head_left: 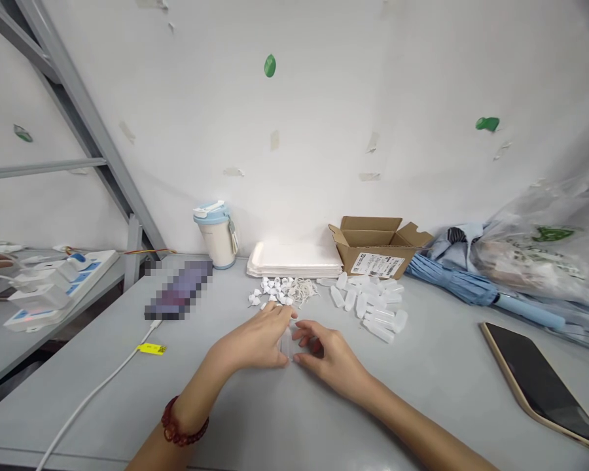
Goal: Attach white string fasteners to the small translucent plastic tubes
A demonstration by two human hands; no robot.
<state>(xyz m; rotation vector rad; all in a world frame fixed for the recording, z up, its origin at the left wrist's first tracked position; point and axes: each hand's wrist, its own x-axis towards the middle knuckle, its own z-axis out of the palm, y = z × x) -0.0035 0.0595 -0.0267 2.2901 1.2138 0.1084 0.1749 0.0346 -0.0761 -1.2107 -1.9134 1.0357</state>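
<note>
My left hand (255, 340) and my right hand (326, 353) meet at the middle of the grey table (422, 392), fingers curled around a small translucent plastic bottle (286, 343) held between them. Just beyond my left fingertips lies a cluster of small white caps (279, 291). To the right of those lies a pile of several more translucent bottles (373, 307). A red bead bracelet (181, 425) circles my left wrist.
A stack of white trays (294, 260), an open cardboard box (375, 252) and a lidded cup (216, 234) stand by the wall. A blue umbrella (471, 288) and plastic bags lie right. A tablet (540, 383) lies front right; a phone and white cable left.
</note>
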